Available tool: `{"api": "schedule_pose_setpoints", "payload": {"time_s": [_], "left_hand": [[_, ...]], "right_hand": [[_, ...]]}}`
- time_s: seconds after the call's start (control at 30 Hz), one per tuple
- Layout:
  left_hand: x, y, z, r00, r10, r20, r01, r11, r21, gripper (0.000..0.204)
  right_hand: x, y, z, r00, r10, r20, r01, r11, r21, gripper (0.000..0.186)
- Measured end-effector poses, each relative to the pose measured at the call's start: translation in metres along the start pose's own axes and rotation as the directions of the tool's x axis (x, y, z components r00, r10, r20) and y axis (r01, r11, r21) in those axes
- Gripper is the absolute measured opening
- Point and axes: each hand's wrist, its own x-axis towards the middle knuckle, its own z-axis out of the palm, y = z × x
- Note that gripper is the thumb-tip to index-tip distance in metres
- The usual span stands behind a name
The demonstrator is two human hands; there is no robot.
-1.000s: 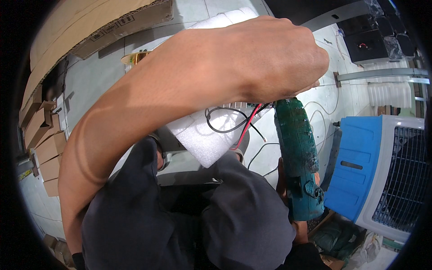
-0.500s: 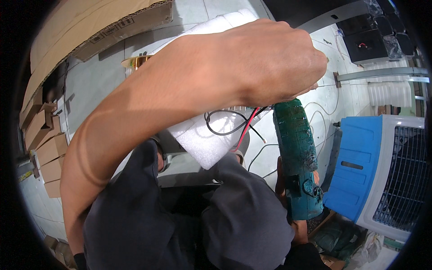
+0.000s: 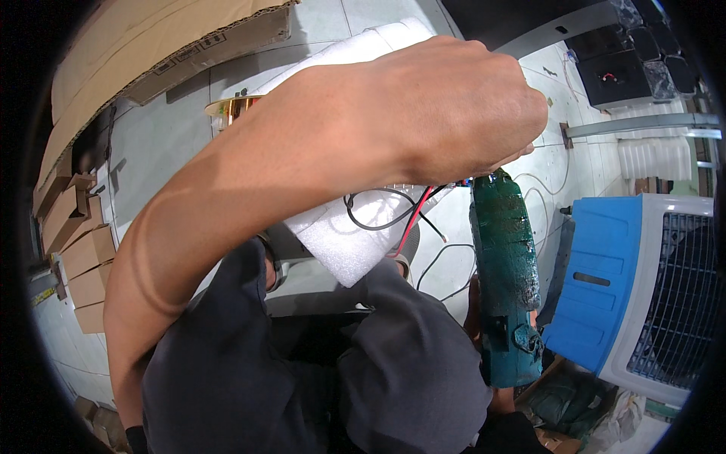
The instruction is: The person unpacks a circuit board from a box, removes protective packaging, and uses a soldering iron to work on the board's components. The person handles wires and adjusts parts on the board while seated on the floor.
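My left hand [image 3: 473, 110] reaches across the upper middle with its fingers curled, back uppermost; what they hold is hidden beneath it. Just below its knuckles is the tip of a grimy green handheld tool [image 3: 503, 257]. My right hand [image 3: 476, 306] grips that tool from behind, mostly hidden by it. Under my left arm lies white foam [image 3: 340, 253] with a red wire [image 3: 414, 219], black cables [image 3: 363, 223] and a partly covered electronic piece. A copper-coloured component [image 3: 227, 110] shows beyond my forearm.
A large cardboard box [image 3: 151, 38] and smaller boxes [image 3: 87, 250] are at the left. A blue-and-white slatted appliance [image 3: 594, 272] stands at the right, black equipment [image 3: 612, 72] and a metal bar [image 3: 643, 121] at upper right. My legs occupy the lower middle, above the tiled floor [image 3: 159, 144].
My left hand has sunk slightly in the view. The green tool in my right hand has shifted a little downward and to the right. The foam and cables are nearly unchanged.
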Motion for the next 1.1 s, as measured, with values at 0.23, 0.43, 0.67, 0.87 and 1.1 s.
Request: {"api": "schedule_pose_setpoints", "payload": {"time_s": [0.23, 0.43, 0.67, 0.87, 1.1], "left_hand": [[-0.006, -0.002, 0.001, 1.000, 0.015, -0.025, -0.015, 1.000, -0.003, 0.022], [-0.002, -0.002, -0.002, 0.999, 0.034, -0.032, -0.035, 0.999, -0.024, 0.027], [-0.003, -0.001, -0.004, 1.000, -0.001, -0.009, 0.001, 0.999, -0.037, 0.029], [-0.004, -0.004, 0.000, 0.999, 0.005, -0.052, -0.007, 0.999, -0.038, 0.031], [-0.004, -0.005, -0.001, 0.998, 0.005, -0.065, -0.006, 1.000, -0.026, 0.030]], "right_hand": [[0.007, -0.006, 0.004, 0.991, 0.070, 0.110, -0.083, 0.988, 0.127, 0.046], [0.009, -0.018, -0.004, 0.966, 0.219, 0.140, -0.214, 0.975, -0.052, 0.047], [-0.006, -0.005, -0.007, 0.987, 0.120, 0.112, -0.121, 0.993, 0.007, 0.047], [-0.028, 0.004, -0.016, 0.987, 0.104, 0.123, -0.107, 0.994, 0.012, 0.046], [-0.054, 0.013, -0.030, 0.983, 0.109, 0.151, -0.111, 0.994, 0.009, 0.045]]}}
